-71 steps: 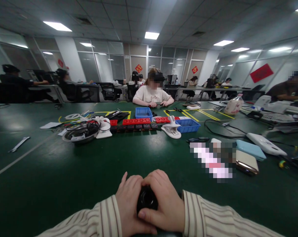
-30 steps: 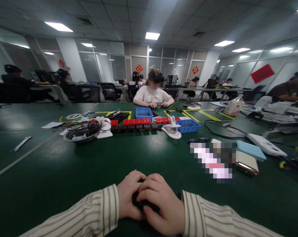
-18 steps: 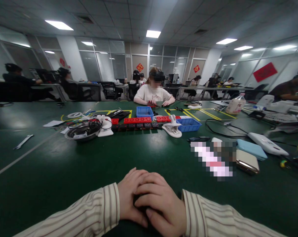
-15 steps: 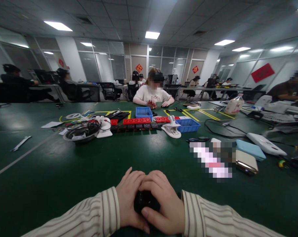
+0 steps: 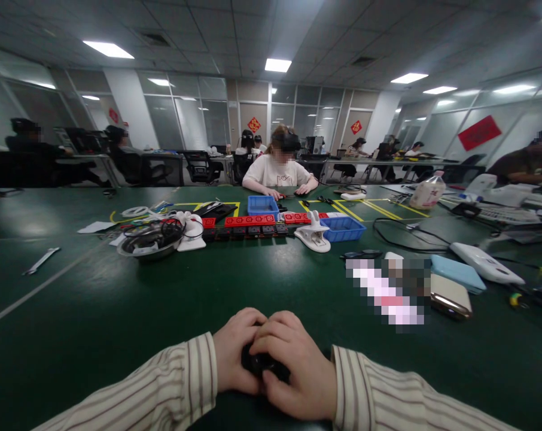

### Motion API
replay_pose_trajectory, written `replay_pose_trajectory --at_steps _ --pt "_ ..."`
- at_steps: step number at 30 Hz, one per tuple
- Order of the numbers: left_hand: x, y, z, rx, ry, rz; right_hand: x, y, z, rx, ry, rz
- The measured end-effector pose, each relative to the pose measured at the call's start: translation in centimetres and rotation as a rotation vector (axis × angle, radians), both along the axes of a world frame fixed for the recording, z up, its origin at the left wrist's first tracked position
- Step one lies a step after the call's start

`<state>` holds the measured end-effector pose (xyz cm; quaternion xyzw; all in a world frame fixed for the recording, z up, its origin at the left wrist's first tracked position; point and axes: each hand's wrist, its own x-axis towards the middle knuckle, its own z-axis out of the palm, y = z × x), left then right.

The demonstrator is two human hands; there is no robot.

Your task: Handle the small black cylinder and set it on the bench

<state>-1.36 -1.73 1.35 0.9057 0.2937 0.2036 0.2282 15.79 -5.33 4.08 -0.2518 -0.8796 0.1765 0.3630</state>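
At six o'clock, left hand [image 5: 236,354] and right hand [image 5: 301,370] clasp a black object [image 5: 273,366], seemingly manipulating it; next needs coordinated grip.

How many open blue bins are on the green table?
2: one blue bin is behind the row of red blocks; the other blue bin is right of the white clip. More may be hidden.

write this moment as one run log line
left hand: curled around black object | right hand: curled around same object | ahead: metal bowl, white clip | object identity: unclear
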Motion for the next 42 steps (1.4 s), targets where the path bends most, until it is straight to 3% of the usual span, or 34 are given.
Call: replay_pose_trajectory --at_steps 5,10,13,17,22,32,37,42 --pt "-0.1 0.5 -0.5 0.052 -0.028 -0.071 0.1 -0.1 0.4 0.097 0.000 0.138" --pt "0.1 -0.3 -0.4 0.083 -0.002 0.017 0.2 -0.5 1.1 0.112 -0.022 0.193" --pt "0.4 -1.4 0.3 0.110 0.084 0.147 0.2 -0.7 1.0 0.081 0.046 0.116" --pt "0.8 -2.5 1.1 0.150 0.126 0.302 0.1 -0.5 -0.1 -0.015 0.078 -0.110" --pt "0.6 -2.5 0.9 0.151 0.167 0.283 -0.1 0.0 -0.8 -0.107 -0.096 -0.233" --pt "-0.2 -0.3 0.5 0.081 0.146 0.037 0.3 0.1 0.1 0.011 -0.012 0.054" --pt "-0.2 -0.3 0.3 0.130 0.141 0.066 0.2 -0.1 0.7 0.075 -0.006 0.165" --pt "0.1 -1.3 0.8 0.199 0.137 0.174 0.3 -0.3 0.5 0.036 0.082 0.075"
